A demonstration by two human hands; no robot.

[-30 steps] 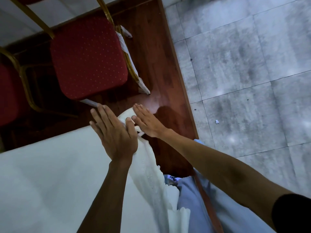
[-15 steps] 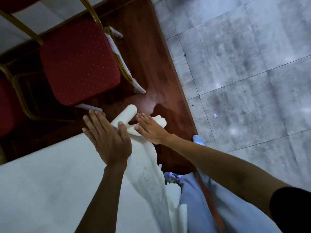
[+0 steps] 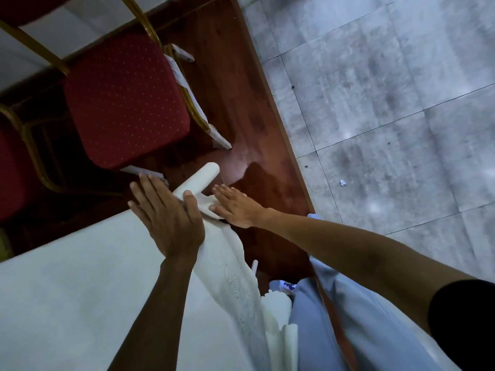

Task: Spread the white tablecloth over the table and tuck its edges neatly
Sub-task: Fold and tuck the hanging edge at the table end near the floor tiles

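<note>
Nearest you, the scalloped hem [image 3: 278, 325] of the soft white embossed tablecloth [image 3: 67, 290] hangs limp beside your pale blue trousers [image 3: 342, 330], and the rest covers the counter. It looks light and pliant, likely to slide, so pin it while folding. At the corner your left hand [image 3: 166, 215] lies flat on top, fingers straight. Your right hand [image 3: 235, 207], also flat, presses the rolled corner fold [image 3: 198, 180]. Grip that fold near its base. Beyond stands a red padded chair [image 3: 123, 103].
</note>
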